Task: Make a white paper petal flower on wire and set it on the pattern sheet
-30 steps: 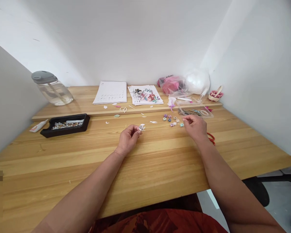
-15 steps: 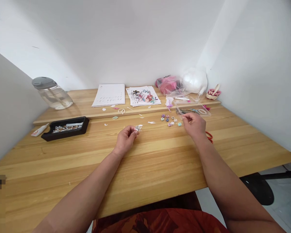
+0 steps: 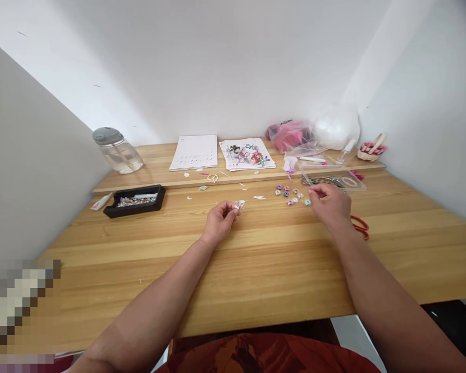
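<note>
My left hand (image 3: 220, 221) pinches a small white-and-grey piece (image 3: 239, 205) above the middle of the desk; its exact kind is too small to tell. To the right, my right hand (image 3: 332, 206) is closed, thumb and index fingertip together, beside several small coloured thread spools (image 3: 286, 194). Whether anything thin sits in that pinch cannot be made out. Red-handled scissors (image 3: 361, 227) lie partly hidden behind my right wrist. Small white cut-outs (image 3: 259, 197) and a green leaf shape (image 3: 203, 188) are scattered beyond my left hand.
A black tray (image 3: 135, 208) of beads and a white tube (image 3: 101, 201) sit on the left. On the raised shelf stand a bottle (image 3: 119, 153), paper sheets (image 3: 194, 153), a pink-filled bag (image 3: 293, 137) and a small basket (image 3: 371, 149). A clear box (image 3: 357, 178) holds metal tools.
The whole scene has shifted rightward in view as the head turned left. Both hands keep nearly the same pose over the desk, my left one still pinching the white piece.
</note>
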Available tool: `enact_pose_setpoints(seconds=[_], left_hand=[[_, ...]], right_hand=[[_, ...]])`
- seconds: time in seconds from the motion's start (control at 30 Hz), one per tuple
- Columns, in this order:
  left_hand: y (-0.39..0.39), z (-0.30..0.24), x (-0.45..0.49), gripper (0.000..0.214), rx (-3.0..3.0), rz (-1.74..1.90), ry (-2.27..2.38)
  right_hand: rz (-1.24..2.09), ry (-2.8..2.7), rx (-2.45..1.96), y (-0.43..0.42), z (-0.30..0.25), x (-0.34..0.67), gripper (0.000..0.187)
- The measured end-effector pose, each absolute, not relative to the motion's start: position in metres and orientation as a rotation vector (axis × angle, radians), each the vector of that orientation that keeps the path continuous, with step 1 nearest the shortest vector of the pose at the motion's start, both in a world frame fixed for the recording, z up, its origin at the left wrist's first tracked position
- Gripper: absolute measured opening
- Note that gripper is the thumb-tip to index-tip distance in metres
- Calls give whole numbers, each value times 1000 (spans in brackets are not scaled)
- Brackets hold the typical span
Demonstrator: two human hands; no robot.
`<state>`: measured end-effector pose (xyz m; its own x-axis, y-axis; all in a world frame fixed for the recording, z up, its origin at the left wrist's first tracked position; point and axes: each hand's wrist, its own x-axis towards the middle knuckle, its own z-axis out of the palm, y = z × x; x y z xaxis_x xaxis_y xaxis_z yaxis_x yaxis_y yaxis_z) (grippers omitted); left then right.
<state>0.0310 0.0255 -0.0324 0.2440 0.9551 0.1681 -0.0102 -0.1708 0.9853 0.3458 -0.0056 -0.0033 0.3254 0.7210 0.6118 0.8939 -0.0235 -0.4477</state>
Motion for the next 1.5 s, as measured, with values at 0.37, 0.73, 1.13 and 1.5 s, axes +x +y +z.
enact_pose_setpoints(seconds=[0.37,0.73,1.13,1.5], left_hand=[[26,-33,29,21,1441,1144,935],[27,-37,27,25,1413,1140,956],[25,-32,29,23,1404,1142,939],[29,-38,30,22,1407,1151,937]], right_hand=[[-283,-1369,-1899,-9,2,358,20],[-224,-1361,-2164,-13,5,364,17],[-380,-1720,-2033,-5,-3,349,21],[-417,-1779,-2017,-2,-6,343,30]])
